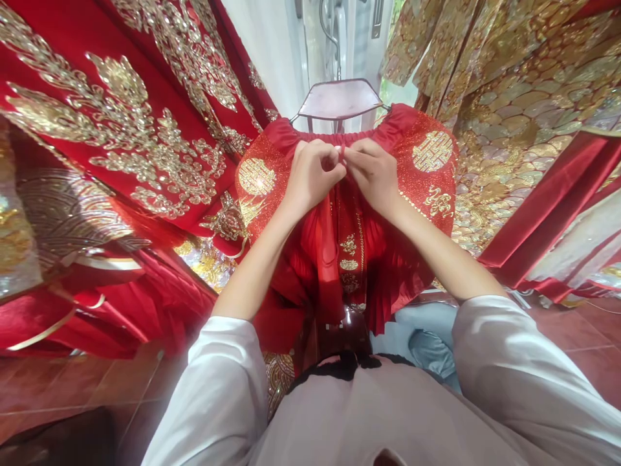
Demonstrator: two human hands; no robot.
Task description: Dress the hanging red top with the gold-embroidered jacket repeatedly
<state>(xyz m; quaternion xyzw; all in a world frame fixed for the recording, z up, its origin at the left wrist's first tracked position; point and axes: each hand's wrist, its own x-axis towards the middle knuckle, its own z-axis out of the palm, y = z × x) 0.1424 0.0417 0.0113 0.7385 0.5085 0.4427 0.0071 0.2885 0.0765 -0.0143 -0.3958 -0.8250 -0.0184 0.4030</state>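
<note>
A red pleated skirt (310,252) with gold embroidery hangs in front of me by its gathered waistband (405,116). It is on a wire hanger (338,55) with a pale card across it. Both hands meet at the middle front of the waistband. My left hand (313,169) is closed, thumb and forefinger pinched on a thin red tie (343,153). On the other side of that tie, my right hand (373,169) pinches too, its fingertips touching or nearly touching the left ones. A red ribbon (327,239) hangs down below the hands. The fingertips partly hide the tie.
A red garment with gold sequins (189,116) hangs close on the left. Gold scale-patterned garments (514,129) hang on the right, with red-bordered cloth (538,220) beside them. Reddish tiles (577,330) cover the floor. A white frame (361,39) stands behind the hanger.
</note>
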